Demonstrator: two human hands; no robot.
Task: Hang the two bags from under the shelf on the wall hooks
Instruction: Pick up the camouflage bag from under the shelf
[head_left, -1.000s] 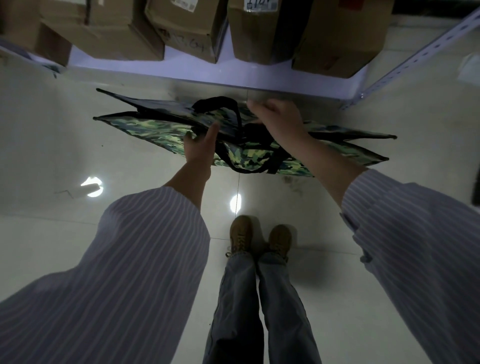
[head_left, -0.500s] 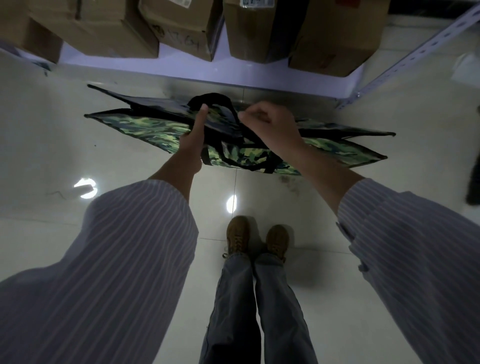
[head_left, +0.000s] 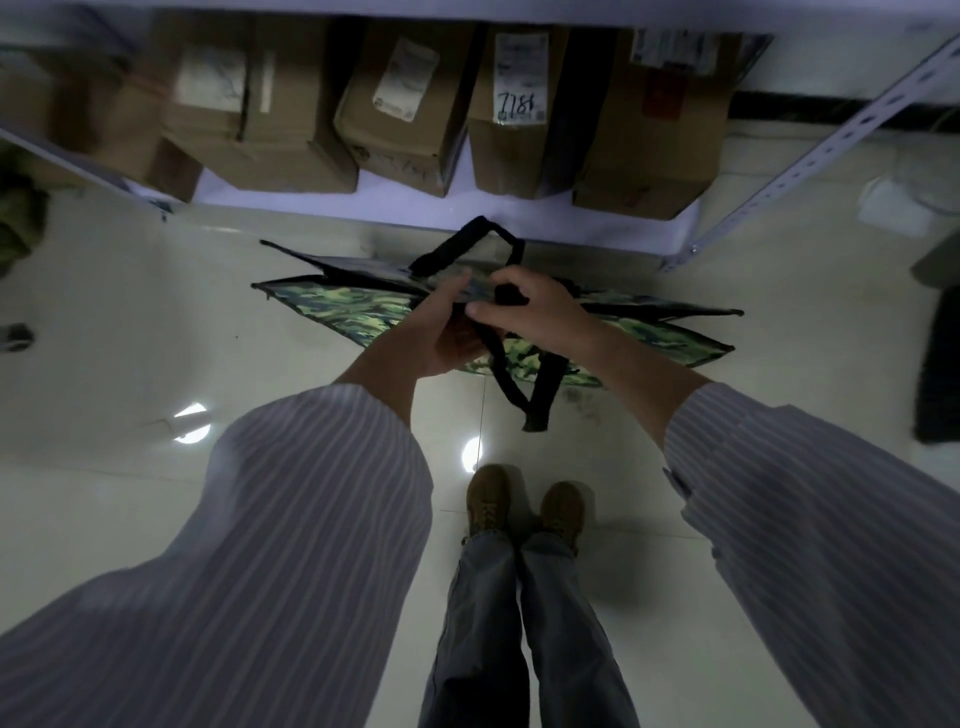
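Observation:
A green camouflage bag (head_left: 353, 306) with black trim hangs flat in the air in front of the shelf, held above the floor. My left hand (head_left: 441, 332) grips its top edge near the middle. My right hand (head_left: 530, 312) is closed on a black handle strap (head_left: 540, 389) whose loop dangles below. A second black handle (head_left: 467, 244) arches up behind the hands. It looks like two flat layers of camouflage fabric; I cannot tell if that is one bag or two. No wall hooks are in view.
A white shelf board (head_left: 322, 208) carries several cardboard boxes (head_left: 405, 114) just beyond the bag. A perforated metal upright (head_left: 810, 156) slants at the right. My shoes (head_left: 524, 509) stand on glossy tiles. A dark object (head_left: 940, 364) lies at the right edge.
Both hands lifted the bag and came together at its top edge. The right hand took hold of a handle strap, whose loop now hangs below. The camera tilted up, showing more of the boxes.

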